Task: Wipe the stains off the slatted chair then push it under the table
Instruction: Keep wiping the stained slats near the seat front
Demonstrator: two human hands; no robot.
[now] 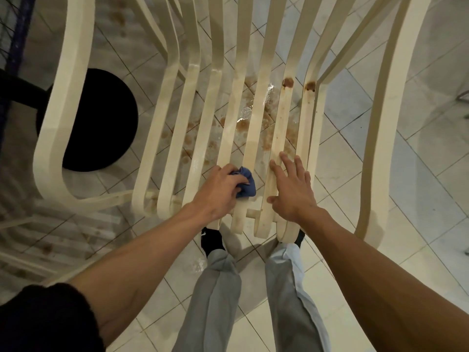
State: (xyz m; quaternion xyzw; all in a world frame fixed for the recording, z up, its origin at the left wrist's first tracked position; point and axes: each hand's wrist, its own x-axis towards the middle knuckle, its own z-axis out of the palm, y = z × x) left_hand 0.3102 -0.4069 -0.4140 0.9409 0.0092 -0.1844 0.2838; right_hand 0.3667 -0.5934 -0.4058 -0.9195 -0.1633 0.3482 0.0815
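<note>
A cream slatted chair [175,118] fills the view, seen from above through its seat slats. Brown stains [288,83] mark two slats on the right, with streaks running down them. My left hand [218,194] is shut on a crumpled blue cloth [247,185], pressed against the front ends of the middle slats. Flat on the right slats near the seat's front edge lies my right hand [291,191], fingers spread, holding nothing.
Brown spots and wet patches [243,123] lie on the white tiled floor under the seat. A black round base [101,120] stands at the left. My legs in grey trousers [220,288] stand just before the chair's front.
</note>
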